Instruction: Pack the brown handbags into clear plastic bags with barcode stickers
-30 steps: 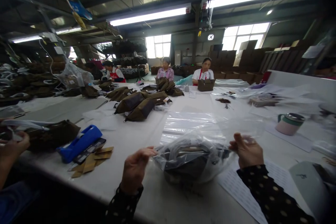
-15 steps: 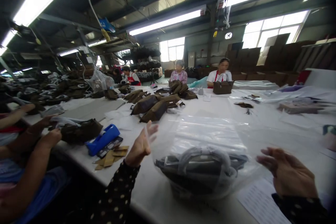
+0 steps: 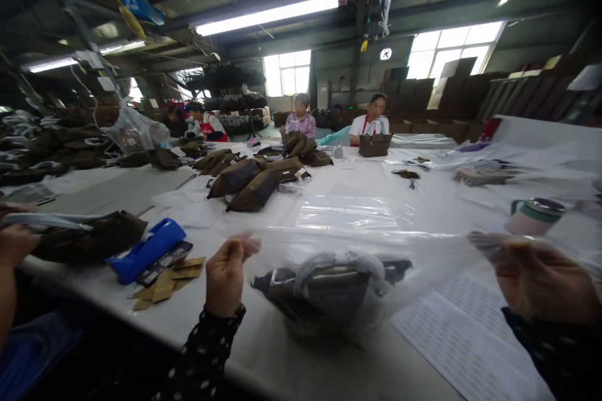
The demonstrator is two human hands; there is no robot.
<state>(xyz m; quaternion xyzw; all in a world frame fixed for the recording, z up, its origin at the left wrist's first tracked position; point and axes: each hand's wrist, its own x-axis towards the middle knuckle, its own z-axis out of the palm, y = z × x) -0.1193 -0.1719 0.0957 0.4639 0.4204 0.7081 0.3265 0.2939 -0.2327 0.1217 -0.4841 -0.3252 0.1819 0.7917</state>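
Note:
A dark handbag (image 3: pixel 329 297) with wrapped pale handles stands on the white table in front of me, inside a clear plastic bag (image 3: pixel 423 257). My left hand (image 3: pixel 229 272) is closed on the plastic bag's edge at the left. On the right, my right hand (image 3: pixel 536 272) pinches the same edge, so the plastic is stretched taut between both hands above the handbag. Neither hand touches the handbag itself. Printed label sheets (image 3: pixel 463 332) lie under and beside my right hand.
Left of me are a blue tape dispenser (image 3: pixel 148 249), brown cardboard pieces (image 3: pixel 169 281) and a co-worker's hand (image 3: pixel 16 244) at another bag. Several brown bags (image 3: pixel 254 185) lie further back. A lidded cup (image 3: pixel 536 216) stands at right. Two people sit across the table.
Both hands have gone from loose, spread fingers to a closed grip on the plastic bag's edge, which is now taut. The view has turned right, bringing the cup into sight.

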